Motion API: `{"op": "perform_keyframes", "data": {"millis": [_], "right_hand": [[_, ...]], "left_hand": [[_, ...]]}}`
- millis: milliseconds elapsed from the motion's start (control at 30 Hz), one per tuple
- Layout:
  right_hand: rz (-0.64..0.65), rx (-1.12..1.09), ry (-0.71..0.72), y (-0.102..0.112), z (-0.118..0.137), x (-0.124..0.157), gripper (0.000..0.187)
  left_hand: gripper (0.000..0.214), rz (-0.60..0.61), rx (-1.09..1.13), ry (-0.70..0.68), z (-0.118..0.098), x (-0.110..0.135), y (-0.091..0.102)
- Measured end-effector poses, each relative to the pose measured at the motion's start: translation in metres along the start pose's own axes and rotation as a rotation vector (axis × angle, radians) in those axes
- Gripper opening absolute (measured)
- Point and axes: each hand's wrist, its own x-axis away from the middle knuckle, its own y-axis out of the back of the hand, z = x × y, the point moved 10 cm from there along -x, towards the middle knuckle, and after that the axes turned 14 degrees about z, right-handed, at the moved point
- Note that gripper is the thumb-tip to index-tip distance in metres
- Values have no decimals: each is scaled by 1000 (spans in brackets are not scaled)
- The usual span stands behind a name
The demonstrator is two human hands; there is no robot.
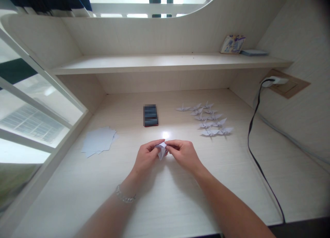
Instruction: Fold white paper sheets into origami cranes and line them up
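Both hands meet over the middle of the pale wooden desk (77,196), pinching a small folded piece of light purple paper (161,149). My left hand (146,157) grips its left side with closed fingers; a bead bracelet (125,196) circles that wrist. My right hand (182,153) pinches the paper's right edge. A loose stack of flat purple paper sheets (99,140) lies to the left of my hands. Several finished paper cranes (210,119) sit in rows to the upper right.
A dark blurred rectangular object (150,115) lies behind my hands. A black cable (254,145) runs from a wall plug (274,81) down the desk's right side. The shelf (154,63) above holds a small packet (232,44) and a flat pad (254,52). A window is at left.
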Motion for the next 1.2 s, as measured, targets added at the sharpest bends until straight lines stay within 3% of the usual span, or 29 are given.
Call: {"op": "perform_keyframes", "data": {"millis": [133, 300, 733, 967, 1200], "right_hand": [[-5, -17, -33, 1, -3, 0, 23], [-7, 20, -58, 2, -3, 0, 20], [-7, 133, -26, 3, 5, 0, 17], [-58, 148, 52, 3, 12, 1, 16], [-72, 87, 48, 4, 10, 1, 15]], "left_hand": [[33, 39, 18, -16, -3, 0, -7], [34, 4, -71, -11, -7, 2, -7], [31, 20, -92, -13, -13, 3, -13], [30, 72, -237, 33, 0, 1, -13], [34, 105, -201, 77, 6, 2, -15]]}}
